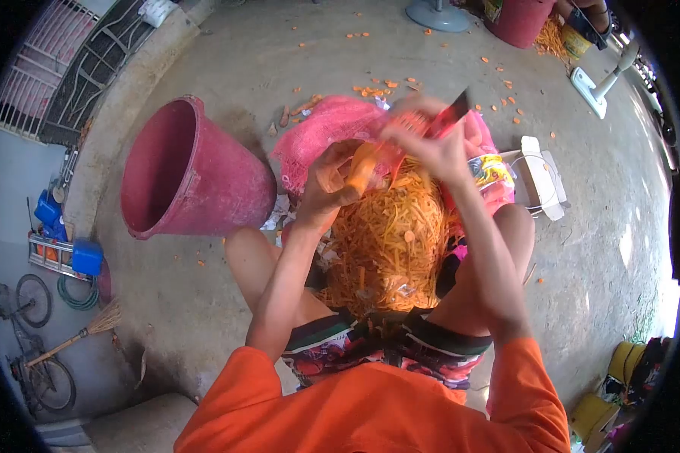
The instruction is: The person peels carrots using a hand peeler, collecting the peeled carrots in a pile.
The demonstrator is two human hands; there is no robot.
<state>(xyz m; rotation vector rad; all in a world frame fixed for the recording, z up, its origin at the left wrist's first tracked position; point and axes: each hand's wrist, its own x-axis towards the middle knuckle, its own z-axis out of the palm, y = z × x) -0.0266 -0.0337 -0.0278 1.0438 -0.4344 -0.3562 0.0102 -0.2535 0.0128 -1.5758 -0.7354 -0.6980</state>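
Observation:
My left hand (pixel 329 181) is closed around a thick, peeled-looking carrot (pixel 362 167), held above a large heap of orange shreds (pixel 389 234) between my legs. Just to its right, my right hand (pixel 434 147) is smeared by motion. It grips a red-handled tool (pixel 447 121) with a dark, blade-like end pointing up and away. The tool's red part reaches toward the carrot; whether they touch is hidden by blur. Pink mesh sacking (pixel 317 136) lies behind and around the heap.
A big pink tub (pixel 234 177) lies tilted on the left. Beyond my hands, orange slices (pixel 378 90) are scattered on the concrete floor. An open white box (pixel 538 177) sits to the right. A broom (pixel 91 325) and a bicycle (pixel 34 355) are at far left.

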